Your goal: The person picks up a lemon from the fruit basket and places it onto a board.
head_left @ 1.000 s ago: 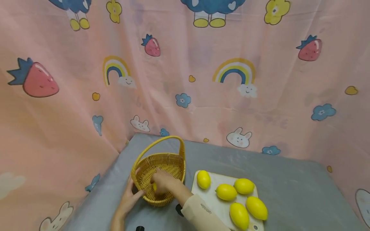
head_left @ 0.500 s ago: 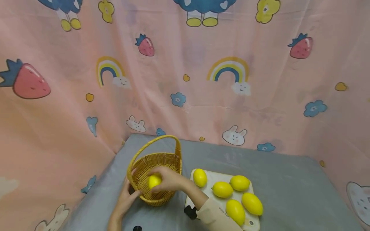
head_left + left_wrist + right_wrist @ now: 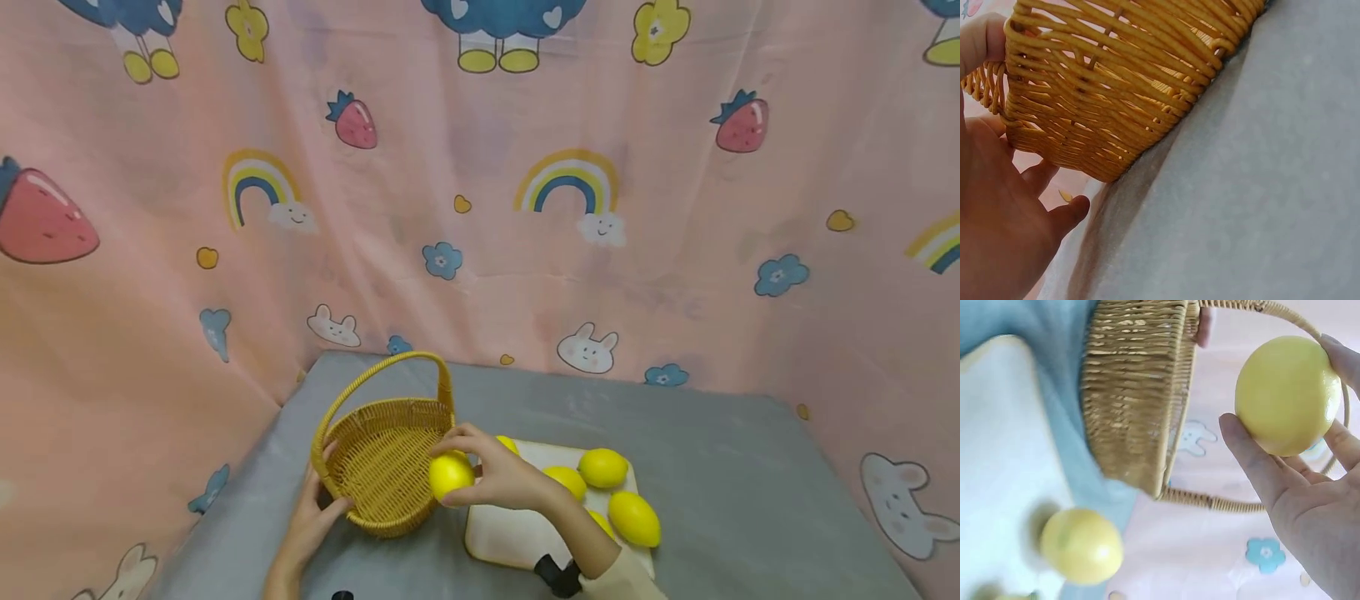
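A yellow wicker basket (image 3: 390, 467) with an arched handle stands on the grey-covered table, its woven floor showing. My left hand (image 3: 306, 521) holds the basket's left rim, thumb at the near side. The left wrist view has the basket's woven wall (image 3: 1122, 81) up close, beside the palm (image 3: 1004, 212). Between thumb and fingertips, my right hand (image 3: 502, 475) grips a lemon (image 3: 448, 477) at the basket's right side, overlapping its rim in the head view. In the right wrist view this lemon (image 3: 1285, 394) is held at rim level or higher, apart from the basket wall.
Right of the basket lies a white cutting board (image 3: 510, 537) bearing several lemons (image 3: 634, 518), partly hidden behind my right hand and forearm. A black wrist mount (image 3: 558, 575) sits under the right forearm. A pink patterned curtain (image 3: 480, 333) encloses the table's back and sides.
My right hand has lifted the lemon up from inside the basket and moved it right, toward the board. The left hand keeps its hold on the basket. The head view has turned slightly right.
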A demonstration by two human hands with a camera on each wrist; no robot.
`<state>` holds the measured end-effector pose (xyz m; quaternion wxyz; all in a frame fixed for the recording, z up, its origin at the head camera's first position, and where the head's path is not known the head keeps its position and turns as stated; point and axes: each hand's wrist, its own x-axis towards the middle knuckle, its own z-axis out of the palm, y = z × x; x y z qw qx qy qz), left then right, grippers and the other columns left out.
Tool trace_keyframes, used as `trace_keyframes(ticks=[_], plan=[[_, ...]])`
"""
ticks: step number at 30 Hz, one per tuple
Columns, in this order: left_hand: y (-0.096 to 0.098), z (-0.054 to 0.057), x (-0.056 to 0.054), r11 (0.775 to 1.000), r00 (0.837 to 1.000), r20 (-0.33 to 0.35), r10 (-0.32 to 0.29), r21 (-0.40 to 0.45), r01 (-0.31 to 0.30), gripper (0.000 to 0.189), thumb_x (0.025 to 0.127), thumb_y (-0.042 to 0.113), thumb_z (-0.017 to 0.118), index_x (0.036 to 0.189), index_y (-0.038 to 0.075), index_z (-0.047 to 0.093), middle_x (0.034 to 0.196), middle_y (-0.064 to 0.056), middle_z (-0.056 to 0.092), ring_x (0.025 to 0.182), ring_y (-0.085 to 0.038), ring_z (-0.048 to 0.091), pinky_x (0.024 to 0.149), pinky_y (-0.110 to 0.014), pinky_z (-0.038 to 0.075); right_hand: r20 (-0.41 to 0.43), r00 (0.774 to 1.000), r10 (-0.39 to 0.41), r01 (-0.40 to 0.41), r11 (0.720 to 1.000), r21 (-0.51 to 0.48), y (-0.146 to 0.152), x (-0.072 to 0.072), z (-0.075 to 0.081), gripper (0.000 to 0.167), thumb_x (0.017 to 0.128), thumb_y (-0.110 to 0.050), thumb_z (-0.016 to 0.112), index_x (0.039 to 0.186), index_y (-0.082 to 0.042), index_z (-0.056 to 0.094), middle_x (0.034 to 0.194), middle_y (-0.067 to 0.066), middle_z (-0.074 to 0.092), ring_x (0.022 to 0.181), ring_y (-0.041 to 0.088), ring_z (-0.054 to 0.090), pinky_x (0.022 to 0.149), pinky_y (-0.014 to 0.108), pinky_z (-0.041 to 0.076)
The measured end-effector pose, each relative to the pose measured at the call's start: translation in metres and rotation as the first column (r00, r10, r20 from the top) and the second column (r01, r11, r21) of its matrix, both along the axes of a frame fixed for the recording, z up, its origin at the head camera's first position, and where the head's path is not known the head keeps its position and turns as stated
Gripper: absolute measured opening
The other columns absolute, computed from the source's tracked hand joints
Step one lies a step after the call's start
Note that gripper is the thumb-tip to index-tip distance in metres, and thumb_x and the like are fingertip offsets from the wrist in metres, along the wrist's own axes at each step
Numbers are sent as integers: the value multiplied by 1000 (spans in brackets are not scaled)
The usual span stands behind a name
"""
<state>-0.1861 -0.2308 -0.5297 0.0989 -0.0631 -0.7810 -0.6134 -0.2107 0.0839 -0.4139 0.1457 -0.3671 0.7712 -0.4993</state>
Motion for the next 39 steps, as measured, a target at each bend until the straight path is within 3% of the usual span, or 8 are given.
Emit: trace_keyframes(ticks=[4, 8, 11, 15, 19, 25, 39], plan=[[-1, 0, 0, 1000, 1000, -22, -7, -10, 7, 83, 85, -6, 66, 157, 7, 27, 164, -13, 9, 145, -38, 13, 91, -9, 27, 43, 999, -13, 13, 1000, -16, 20, 10, -7, 44, 84, -11, 79, 125, -16, 64, 125, 4, 47, 112, 24, 50, 88, 37, 52], [-1, 1, 0, 1000, 1000, -19, -8, -9, 8, 82, 85, -6, 66, 157, 7, 27, 164, -14, 9, 145, -39, 13, 91, -8, 28, 59, 998, -19, 17, 999, 40, 41, 20, -14, 44, 84, -12, 79, 125, -17, 62, 126, 4, 48, 113, 25, 49, 87, 41, 52], [-2, 2, 1, 1000, 1000, -13, -5, -9, 5, 82, 85, -6, 66, 157, 7, 27, 164, -15, 9, 145, -39, 13, 91, -8, 28, 52, 998, -22, 17, 996, 92, 53, 26, -22, 45, 84, -14, 79, 125, -18, 62, 126, 3, 49, 113, 24, 49, 84, 44, 51], [-2, 2, 2, 1000, 1000, -28, -6, -13, 6, 83, 84, -6, 66, 156, 7, 28, 164, -14, 9, 145, -39, 13, 91, -8, 26, 15, 1000, -25, 23, 990, 141, 65, 32, -30, 45, 82, -17, 80, 123, -19, 63, 124, 1, 50, 112, 21, 48, 80, 38, 49], [-2, 1, 2, 1000, 999, -51, -5, -13, 4, 84, 83, -8, 67, 156, 6, 30, 164, -13, 10, 144, -38, 13, 92, -8, 25, -23, 1000, -17, 21, 984, 178, 73, 34, -37, 43, 81, -19, 81, 121, -16, 64, 121, 0, 50, 109, 16, 47, 82, 31, 45], [0, 1, 3, 1000, 998, -66, -13, -3, 12, 82, 83, -9, 66, 156, 4, 29, 164, -15, 10, 143, -40, 13, 92, -9, 25, -31, 999, -41, 47, 971, 233, 82, 35, -44, 44, 81, -20, 81, 121, -12, 64, 120, -3, 48, 111, 13, 46, 96, 32, 42], [-1, 0, 2, 1000, 999, -52, -12, -9, 11, 82, 83, -8, 66, 155, 6, 30, 165, -13, 8, 145, -37, 9, 92, -10, 23, -87, 993, -79, 102, 943, 316, 76, 35, -59, 44, 78, -16, 80, 120, -15, 66, 120, -7, 46, 108, 10, 47, 95, 30, 42]])
